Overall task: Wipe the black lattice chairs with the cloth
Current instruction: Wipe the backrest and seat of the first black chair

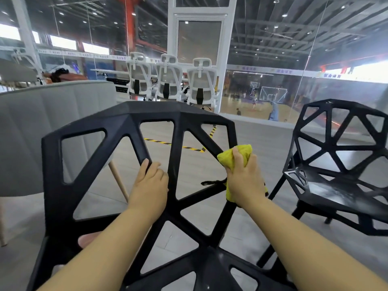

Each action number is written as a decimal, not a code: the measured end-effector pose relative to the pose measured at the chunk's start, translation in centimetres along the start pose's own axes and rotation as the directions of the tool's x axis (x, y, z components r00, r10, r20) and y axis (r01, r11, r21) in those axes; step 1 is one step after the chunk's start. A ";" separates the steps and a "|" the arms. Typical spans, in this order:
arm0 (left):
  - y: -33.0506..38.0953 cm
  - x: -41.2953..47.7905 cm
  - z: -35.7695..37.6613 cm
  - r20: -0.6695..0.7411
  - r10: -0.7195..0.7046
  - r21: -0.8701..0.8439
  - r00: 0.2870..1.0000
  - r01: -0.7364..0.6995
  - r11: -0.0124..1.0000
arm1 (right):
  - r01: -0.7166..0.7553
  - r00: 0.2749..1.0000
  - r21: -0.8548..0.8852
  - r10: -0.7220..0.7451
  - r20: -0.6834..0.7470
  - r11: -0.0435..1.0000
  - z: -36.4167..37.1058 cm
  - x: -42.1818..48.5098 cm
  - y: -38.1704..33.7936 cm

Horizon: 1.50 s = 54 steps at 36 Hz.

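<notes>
The left grip (pixel 150 185) is curling its fingers round a central strut of the near chair (pixel 126 116), steadying the backrest, while the right grip (pixel 244 179) is clenching the yellow cloth (pixel 246 151) against a diagonal bar further right. Backrest wiping is seemingly going on. Next the cloth probably needs sliding along the remaining bars, with the second chair (pixel 336 190) waiting at far right.

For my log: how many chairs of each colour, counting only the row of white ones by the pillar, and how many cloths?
Black chairs: 2
White chairs in the row: 3
Grey chair: 1
Yellow cloth: 1
Total: 7
</notes>
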<state>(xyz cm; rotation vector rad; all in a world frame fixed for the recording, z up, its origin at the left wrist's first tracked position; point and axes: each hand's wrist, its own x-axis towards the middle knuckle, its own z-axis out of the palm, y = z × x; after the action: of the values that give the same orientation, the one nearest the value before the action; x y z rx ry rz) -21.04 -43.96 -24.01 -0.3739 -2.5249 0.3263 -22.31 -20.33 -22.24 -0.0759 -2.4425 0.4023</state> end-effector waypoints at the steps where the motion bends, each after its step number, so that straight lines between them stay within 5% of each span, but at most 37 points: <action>1: -0.1 -0.1 0.1 -0.023 -0.014 -0.004 1.000 0.014 1.000 | 0.045 0.998 0.052 -0.043 -0.039 0.998 -0.3 0.3 -0.6; 5: 0.0 0.2 1.1 -0.106 0.010 -0.046 0.994 -0.015 0.999 | 0.289 0.943 0.027 -0.279 -0.181 0.957 -0.8 2.8 -3.8; 12: -0.1 0.2 1.9 -0.215 0.016 -0.087 0.976 -0.035 0.996 | 0.284 0.950 -0.116 -0.296 -0.097 0.952 1.9 0.4 -1.3; 18: -0.1 -0.1 1.6 -0.216 0.000 -0.076 0.976 -0.017 0.997 | 0.155 0.988 -0.209 -0.146 0.055 0.966 0.9 -2.3 1.0; 23: -0.8 -1.1 2.0 -0.227 0.051 -0.094 0.973 -0.074 0.993 | -0.169 0.983 -0.216 0.180 0.033 0.962 0.3 -2.8 1.6; 28: -0.9 -4.2 2.0 -0.194 0.017 -0.177 0.981 -0.053 0.983 | -0.187 0.977 -0.256 0.207 0.055 0.949 0.8 -4.0 0.6; 32: -1.0 -6.6 2.2 -0.057 -0.118 -0.197 0.991 0.105 0.975 | -0.204 0.975 -0.077 0.209 0.073 0.976 3.1 -6.4 -1.9; 36: -1.0 -6.6 1.4 -0.027 -0.110 -0.171 0.994 0.104 0.980 | -0.304 0.951 0.092 0.298 0.078 0.948 4.8 -7.7 -4.4; 39: -1.2 -6.1 1.3 0.010 -0.055 -0.181 0.998 0.056 0.982 | 0.015 0.995 0.028 -0.018 0.099 0.999 5.5 -8.6 -6.2; 41: -1.4 -6.0 1.5 0.039 -0.026 -0.180 0.999 0.033 0.983 | 0.257 0.924 0.074 -0.268 0.274 0.964 6.0 -9.7 -7.4; 43: -1.5 -6.1 1.1 0.098 -0.019 -0.146 0.995 0.033 0.989 | 0.401 0.865 0.074 -0.403 0.299 0.913 6.3 -10.2 -7.7; 46: -1.9 -6.1 0.7 0.190 -0.014 -0.111 0.982 0.036 0.993 | 0.412 0.893 -0.035 -0.396 0.213 0.910 6.2 -9.1 -6.5; 50: -2.6 -6.4 0.3 0.210 -0.042 -0.060 0.977 0.056 0.997 | 0.104 0.990 0.004 -0.104 0.100 0.995 3.9 -4.9 -5.5; 54: -3.3 -6.8 0.4 0.212 -0.112 0.090 0.971 0.094 0.991 | 0.291 0.943 0.076 -0.273 -0.189 0.954 0.4 0.1 -7.1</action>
<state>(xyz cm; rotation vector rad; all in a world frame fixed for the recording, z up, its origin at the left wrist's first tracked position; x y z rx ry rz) -16.43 -49.33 -26.65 -0.1830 -2.7225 0.4474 -22.26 -27.17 -20.28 0.2707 -2.2111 0.3737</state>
